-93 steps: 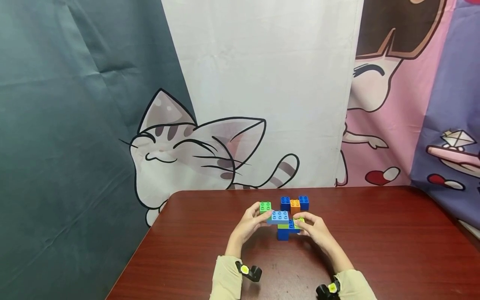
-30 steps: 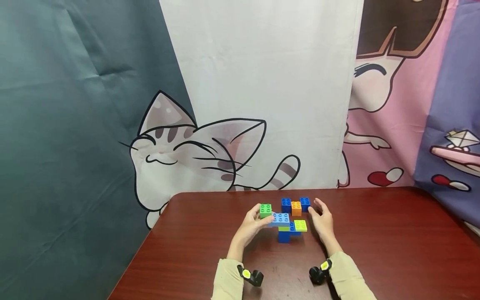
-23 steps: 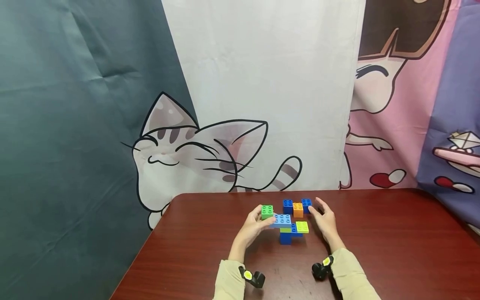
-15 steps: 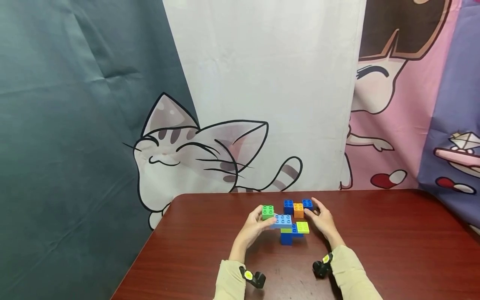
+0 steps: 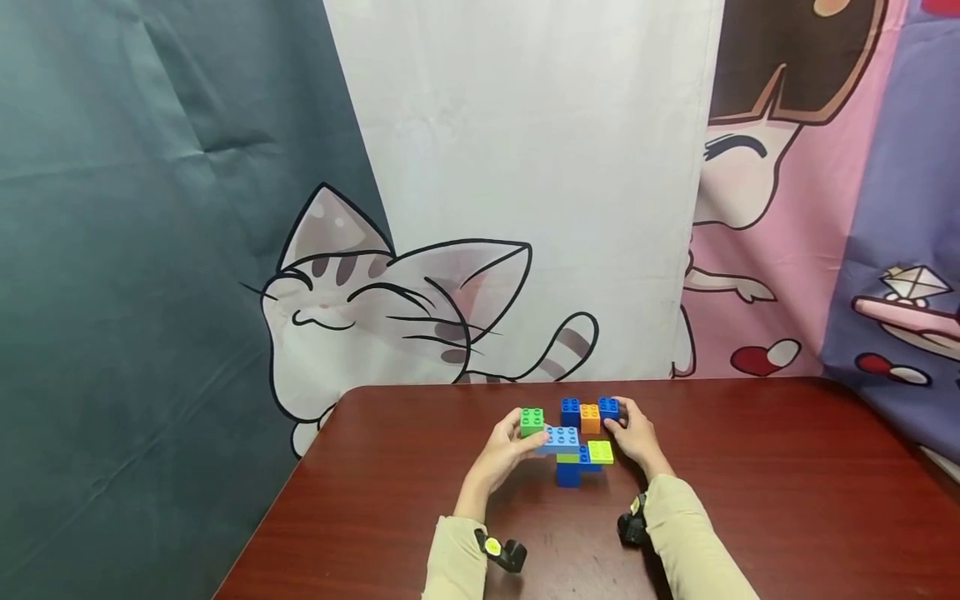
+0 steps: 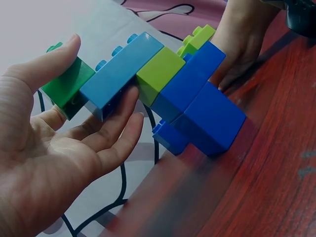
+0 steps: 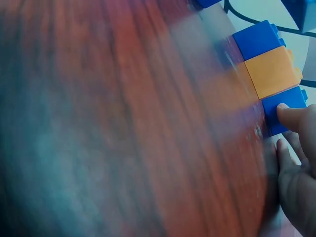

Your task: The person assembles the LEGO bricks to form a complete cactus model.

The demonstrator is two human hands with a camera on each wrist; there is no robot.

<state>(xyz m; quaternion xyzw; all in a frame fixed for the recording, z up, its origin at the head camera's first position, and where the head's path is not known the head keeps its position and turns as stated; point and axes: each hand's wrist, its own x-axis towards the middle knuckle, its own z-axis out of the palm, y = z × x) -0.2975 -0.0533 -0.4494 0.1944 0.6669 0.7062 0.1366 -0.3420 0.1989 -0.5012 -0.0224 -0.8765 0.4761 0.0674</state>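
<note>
My left hand (image 5: 497,457) holds the left end of a built brick model, thumb over the green brick (image 6: 69,89) and fingers under the light-blue brick (image 6: 121,71). The model steps down through a lime brick (image 6: 160,74) and a blue brick (image 6: 192,81) to a lower blue brick (image 6: 212,118) near the tabletop. A second lime brick (image 5: 601,452) sits on its right end. Behind it, my right hand (image 5: 637,435) pinches the right blue brick (image 7: 284,103) of a row, thumb on its near face. An orange brick (image 7: 271,73) and another blue brick (image 7: 258,39) adjoin it.
The brown wooden table (image 5: 390,500) carries the bricks, with the short row standing toward its far edge. A printed cloth (image 5: 630,167) with a cat drawing hangs behind. Each wrist wears a small black camera (image 5: 513,555) over a beige sleeve (image 5: 457,558).
My right hand has left the lime brick at the model's right end, moved back to the row, and closed on its right blue brick. My left hand keeps its hold.
</note>
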